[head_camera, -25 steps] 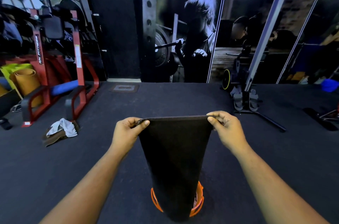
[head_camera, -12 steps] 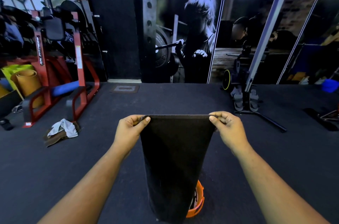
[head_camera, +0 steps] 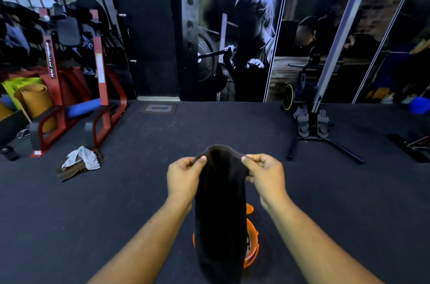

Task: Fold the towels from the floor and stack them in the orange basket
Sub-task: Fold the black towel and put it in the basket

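Towel (head_camera: pixel 220 209), dark and long, hangs straight down from 2 pinched top corners, directly above the orange basket (head_camera: pixel 252 251), which sits on the floor and is mostly hidden behind the cloth. The left hand (head_camera: pixel 183 177) nips 1 corner between thumb and curled fingers, and the right hand (head_camera: pixel 265 174) nips the other the same way; the 2 hands are close together, so the top edge bulges up in a hump between them.

Risks, judged from this. Each grip is only a small nip of cloth, so 1 corner could slip free as the halves close, and the whole length would drop onto or beside the basket unfolded. The hanging halves may meet unevenly, leaving a crooked fold that would stack badly. The lower end, out of sight behind the cloth, could catch on the basket rim.

Well to the left of the basket, a pile of towels (head_camera: pixel 80 164) lies on the floor beside the red gym frame (head_camera: pixel 100 88).
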{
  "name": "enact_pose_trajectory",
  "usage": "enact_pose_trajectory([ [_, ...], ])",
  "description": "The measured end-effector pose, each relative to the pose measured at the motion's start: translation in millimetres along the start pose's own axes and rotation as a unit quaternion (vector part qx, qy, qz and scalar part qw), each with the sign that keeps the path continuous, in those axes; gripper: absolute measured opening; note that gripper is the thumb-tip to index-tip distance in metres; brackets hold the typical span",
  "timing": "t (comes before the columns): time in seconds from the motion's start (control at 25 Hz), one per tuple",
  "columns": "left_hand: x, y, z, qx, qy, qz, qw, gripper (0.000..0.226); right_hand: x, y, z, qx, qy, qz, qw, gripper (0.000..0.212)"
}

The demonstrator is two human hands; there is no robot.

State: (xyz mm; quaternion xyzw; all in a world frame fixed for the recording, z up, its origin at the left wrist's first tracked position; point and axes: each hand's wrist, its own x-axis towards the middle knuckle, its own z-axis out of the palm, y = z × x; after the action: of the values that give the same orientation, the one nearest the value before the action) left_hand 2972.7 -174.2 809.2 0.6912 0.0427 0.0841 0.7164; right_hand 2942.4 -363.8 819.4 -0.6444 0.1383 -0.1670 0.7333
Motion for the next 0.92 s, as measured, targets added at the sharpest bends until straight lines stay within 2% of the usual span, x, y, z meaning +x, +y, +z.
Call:
enact_pose_trajectory([
  [0.16,-29,-10,18,0.031,-0.084,0.058,0.994,0.011,-20,14,24,-0.011,-0.051,-0.019,0.998,0.003],
  [0.32,-33,-19,18,0.094,-0.108,0.107,0.984,0.024,-27,14,29,0.04,-0.085,0.028,0.995,0.009],
  [0.44,-37,-22,17,0.137,-0.139,0.134,0.972,0.032,-29,10,30,0.075,-0.118,0.069,0.988,0.022],
  [0.56,-38,-19,15,0.115,-0.143,0.137,0.973,0.035,-27,7,27,0.03,-0.164,0.074,0.983,0.035],
  [0.68,-28,-20,9,0.061,-0.129,0.119,0.982,0.031,-14,6,9,-0.054,-0.184,0.011,0.981,0.03],
  [0.76,-22,-13,6,0.039,-0.171,0.098,0.98,0.021,-1,6,-6,-0.089,-0.18,-0.023,0.979,0.025],
  [0.84,-11,-2,2,0.025,-0.227,0.087,0.97,0.016,6,2,-15,-0.089,-0.223,-0.008,0.971,0.05],
  [0.88,-6,7,-1,0.018,-0.247,0.081,0.965,0.016,9,0,-18,-0.09,-0.245,-0.005,0.965,0.054],
  [0.92,0,14,-4,0.012,-0.258,0.075,0.963,0.018,11,-4,-20,-0.091,-0.25,-0.024,0.964,0.048],
])
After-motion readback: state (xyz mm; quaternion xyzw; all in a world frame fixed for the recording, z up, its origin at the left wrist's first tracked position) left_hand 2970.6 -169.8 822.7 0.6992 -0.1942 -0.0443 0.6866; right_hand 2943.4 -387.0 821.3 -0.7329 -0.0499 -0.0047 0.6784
